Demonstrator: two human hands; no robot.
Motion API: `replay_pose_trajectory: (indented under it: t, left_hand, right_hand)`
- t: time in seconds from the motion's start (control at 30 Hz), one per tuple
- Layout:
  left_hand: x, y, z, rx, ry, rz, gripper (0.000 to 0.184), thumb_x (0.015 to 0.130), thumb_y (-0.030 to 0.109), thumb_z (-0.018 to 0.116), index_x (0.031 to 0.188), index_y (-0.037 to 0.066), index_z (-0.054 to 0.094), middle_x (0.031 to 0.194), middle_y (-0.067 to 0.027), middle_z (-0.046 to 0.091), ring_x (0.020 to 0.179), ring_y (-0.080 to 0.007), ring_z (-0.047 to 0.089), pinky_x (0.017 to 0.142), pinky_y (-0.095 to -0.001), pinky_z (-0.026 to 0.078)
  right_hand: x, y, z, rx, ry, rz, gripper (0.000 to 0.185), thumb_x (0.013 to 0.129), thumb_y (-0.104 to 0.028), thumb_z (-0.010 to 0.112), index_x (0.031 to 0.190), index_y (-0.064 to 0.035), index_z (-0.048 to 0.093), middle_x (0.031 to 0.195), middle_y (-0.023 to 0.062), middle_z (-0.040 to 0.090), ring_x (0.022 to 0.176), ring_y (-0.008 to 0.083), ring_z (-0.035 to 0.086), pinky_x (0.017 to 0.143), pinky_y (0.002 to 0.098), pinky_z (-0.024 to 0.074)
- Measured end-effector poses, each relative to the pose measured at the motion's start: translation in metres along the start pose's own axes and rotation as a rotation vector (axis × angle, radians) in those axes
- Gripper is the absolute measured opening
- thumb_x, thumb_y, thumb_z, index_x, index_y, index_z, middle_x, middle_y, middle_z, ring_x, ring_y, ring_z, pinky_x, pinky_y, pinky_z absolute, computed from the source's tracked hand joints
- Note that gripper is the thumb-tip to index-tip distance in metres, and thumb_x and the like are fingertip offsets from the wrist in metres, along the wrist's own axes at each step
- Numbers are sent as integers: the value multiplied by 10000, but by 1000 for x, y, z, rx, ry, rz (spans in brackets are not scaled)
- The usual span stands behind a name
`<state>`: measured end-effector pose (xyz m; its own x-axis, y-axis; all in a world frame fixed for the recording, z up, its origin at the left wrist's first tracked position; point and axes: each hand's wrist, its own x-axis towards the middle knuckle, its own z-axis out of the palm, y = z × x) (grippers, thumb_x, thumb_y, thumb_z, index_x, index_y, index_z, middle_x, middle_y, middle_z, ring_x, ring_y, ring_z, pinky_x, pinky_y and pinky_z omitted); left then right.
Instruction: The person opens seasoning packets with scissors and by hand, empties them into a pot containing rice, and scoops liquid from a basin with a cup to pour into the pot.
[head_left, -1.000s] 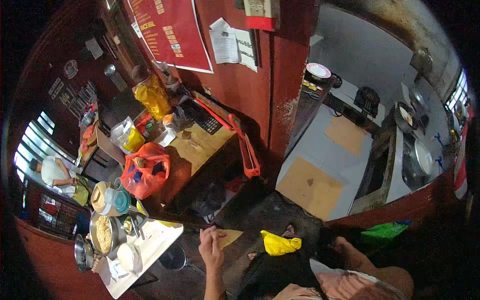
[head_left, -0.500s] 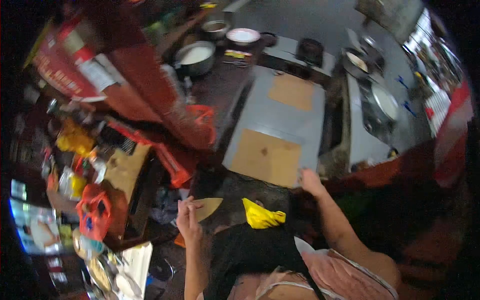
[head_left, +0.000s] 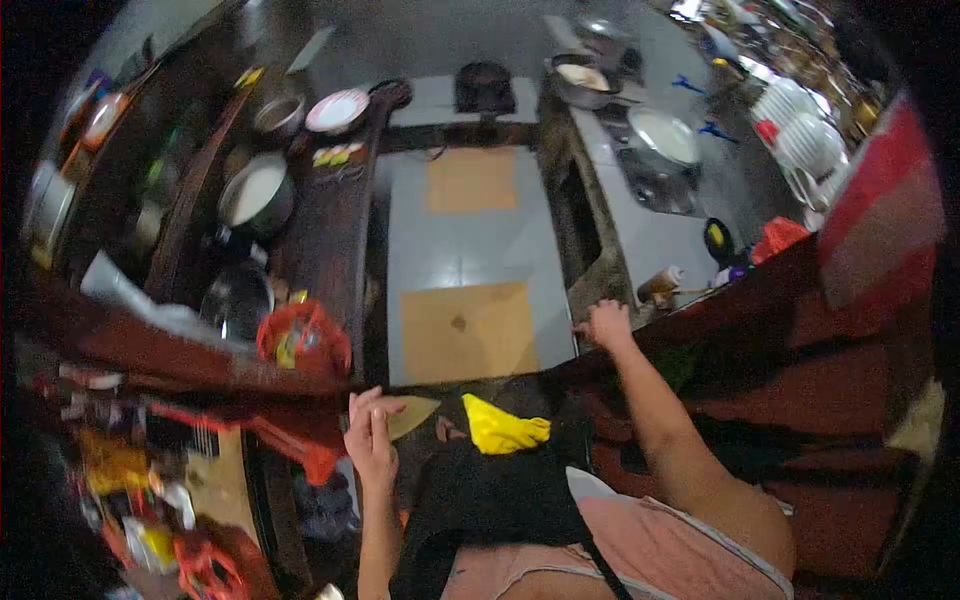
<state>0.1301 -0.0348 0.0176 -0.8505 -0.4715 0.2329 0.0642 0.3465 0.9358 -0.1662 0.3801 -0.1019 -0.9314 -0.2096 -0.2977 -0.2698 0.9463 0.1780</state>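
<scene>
- Ahead of you, two brown sheets (head_left: 470, 330) lie on the grey tiled surface (head_left: 462, 245), one near, one farther off.
- On your left, the dark counter (head_left: 315, 235) bears a pot (head_left: 258, 193), a red-rimmed plate (head_left: 337, 111) and an orange-red bag (head_left: 303, 338).
- On your right, a wide pot (head_left: 662, 140) and a pan (head_left: 582, 82) stand beyond a small bottle (head_left: 660, 285).
- The yellow bundle (head_left: 507, 430) sits against your black clothing (head_left: 490, 510), between your hands and just beside the tan piece.
- Your left hand (head_left: 372, 435) has its fingers together on the tan piece (head_left: 412, 416), pinching its near end.
- Your right hand (head_left: 608, 325) is at the corner of the right-hand counter, fingers bent; you cannot tell whether they close on anything.
- The tan piece is thin and flat, tapering to a point that faces right, clear of the yellow bundle.
</scene>
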Motion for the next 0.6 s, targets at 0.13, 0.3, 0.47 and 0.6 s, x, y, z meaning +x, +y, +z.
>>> replay_pose_trajectory:
  t: [0.13, 0.3, 0.47, 0.6]
  left_hand:
    - [40, 0, 5, 59, -83, 59, 290, 1080, 188, 553, 958, 32, 765, 1016, -109, 762, 1209, -305, 642, 1237, -527, 296]
    - [66, -6, 9, 58, -101, 158, 192, 953, 30, 638, 1007, 115, 801, 1168, -132, 719, 1206, -334, 641, 1092, -452, 472]
    - [97, -24, 25, 57, -55, 170, 178, 1050, 219, 617, 994, 119, 754, 1094, -55, 701, 1227, -278, 604, 1157, -476, 398]
    - [113, -7, 36, 94, 95, 161, 202, 1063, 237, 601, 973, 112, 731, 1033, -34, 687, 1219, -264, 598, 1218, -559, 323]
  right_hand:
    - [0, 4, 16, -61, 104, -15, 448, 915, -477, 738, 1159, -101, 757, 1203, 133, 703, 1214, 333, 630, 985, 544, 493]
    - [9, 7, 43, 57, 115, 13, 567, 909, -628, 719, 992, -68, 753, 1015, 160, 741, 923, 339, 721, 777, 503, 583]
    - [116, 36, 172, 145, -128, -166, 527, 940, -493, 758, 1125, -1, 715, 990, 169, 753, 847, 308, 735, 750, 485, 595]
    - [162, -49, 112, 251, -283, -252, 522, 945, -481, 757, 1123, 9, 713, 998, 167, 755, 847, 294, 732, 740, 482, 591]
